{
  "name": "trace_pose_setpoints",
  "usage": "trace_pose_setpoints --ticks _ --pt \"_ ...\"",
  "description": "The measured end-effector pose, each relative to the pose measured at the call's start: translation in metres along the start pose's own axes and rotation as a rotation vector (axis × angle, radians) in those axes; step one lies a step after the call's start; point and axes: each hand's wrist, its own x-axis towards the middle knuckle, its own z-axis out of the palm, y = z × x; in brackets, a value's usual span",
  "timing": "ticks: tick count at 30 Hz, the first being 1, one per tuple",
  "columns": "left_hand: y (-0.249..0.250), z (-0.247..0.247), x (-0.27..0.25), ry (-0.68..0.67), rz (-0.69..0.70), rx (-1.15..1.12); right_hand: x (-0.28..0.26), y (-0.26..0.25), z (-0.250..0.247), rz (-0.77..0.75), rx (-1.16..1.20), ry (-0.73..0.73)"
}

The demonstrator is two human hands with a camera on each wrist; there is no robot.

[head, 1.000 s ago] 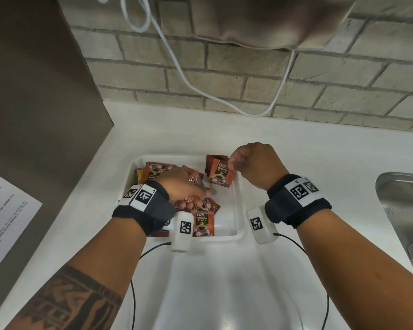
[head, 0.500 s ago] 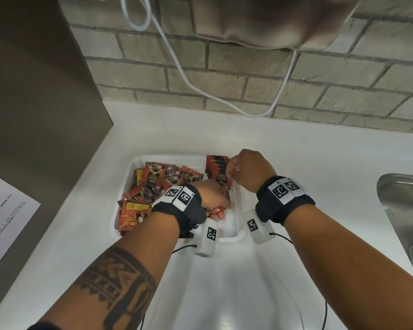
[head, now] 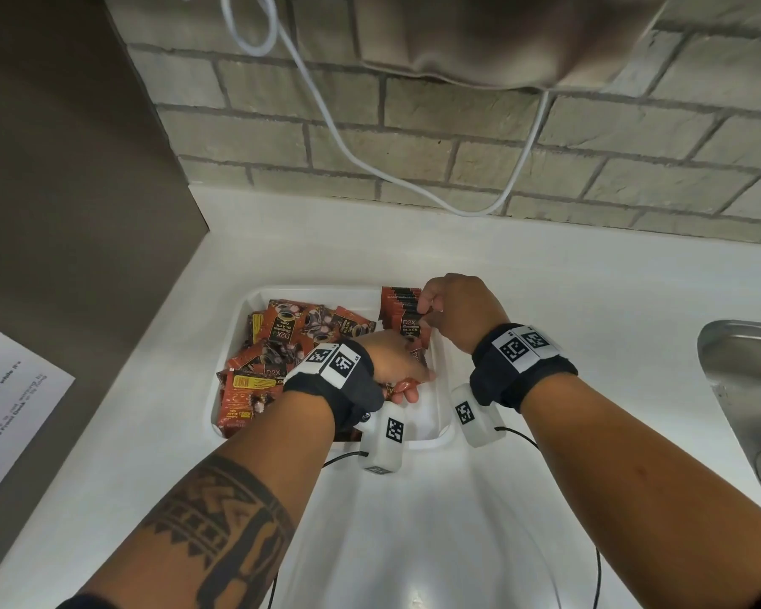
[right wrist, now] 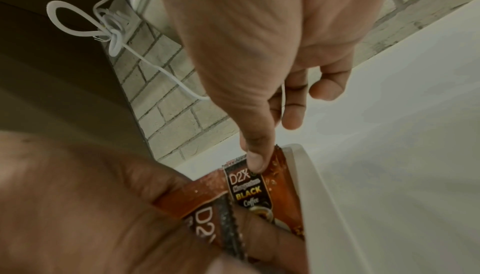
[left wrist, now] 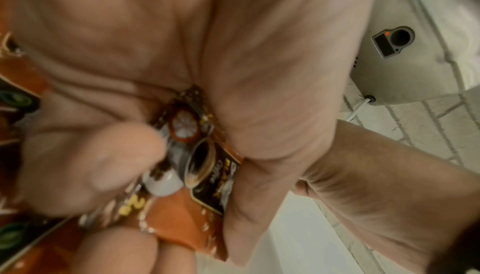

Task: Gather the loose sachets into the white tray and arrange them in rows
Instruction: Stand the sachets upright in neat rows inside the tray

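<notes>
**Sachets going upright along the tray's right wall**

The white tray (head: 440, 435) sits on the worktop (head: 545, 279) and holds all the sachets in sight. The right hand (head: 455, 316) is curled over a standing row of sachets (head: 403, 316) against the tray's right wall; its thumb tip presses the top edge of the front sachet, steadying the row, while the other fingers (right wrist: 293, 118) hang bent behind it. Just in front of that thumb, the left hand (head: 392, 360) pinches one sachet (left wrist: 205, 176) between thumb and fingers, apparently bringing it to the row. To the left of both hands lies a loose pile of sachets (head: 273, 353), overlapping and facing all ways.

These packets look light, thin and glossy, so they will probably slide on each other and flop over if left unsupported. Pinching one by a sealed edge, flat between thumb and fingertip, seems the safest hold; squeezing the filled middle would only bend it.

The left wrist picture is blurred and mostly palm, so whether that hand holds one sachet or two is hard to say. The left forearm hides the tray's near middle, and the depth of the row behind the right hand's fingers cannot be counted.
</notes>
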Motion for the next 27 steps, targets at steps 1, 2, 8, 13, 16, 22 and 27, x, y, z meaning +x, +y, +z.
trace_pose_setpoints --ticks 1,2,8,13,16,22,27 --pt "-0.001 0.000 0.000 -0.003 -0.001 -0.005 0.000 0.000 0.000 0.002 0.005 -0.002" --pt "-0.001 0.000 0.000 -0.006 -0.001 -0.014 0.000 0.000 0.000 0.003 0.006 -0.005" --pt "-0.001 0.000 0.000 -0.010 -0.010 -0.029 -0.001 0.000 0.000 -0.001 0.003 -0.009" --pt "-0.002 0.000 0.000 0.005 -0.010 -0.010 -0.003 -0.001 0.001 0.000 0.015 -0.012" --pt "-0.003 0.000 -0.002 0.004 -0.006 -0.007 -0.005 0.001 0.000 -0.003 0.037 -0.001" --pt "-0.003 -0.004 -0.007 0.002 -0.014 -0.018 -0.018 0.001 -0.004 -0.001 0.085 0.017" --pt "-0.002 -0.003 -0.009 0.018 -0.013 -0.082 -0.032 -0.007 -0.006 -0.024 0.021 -0.186"
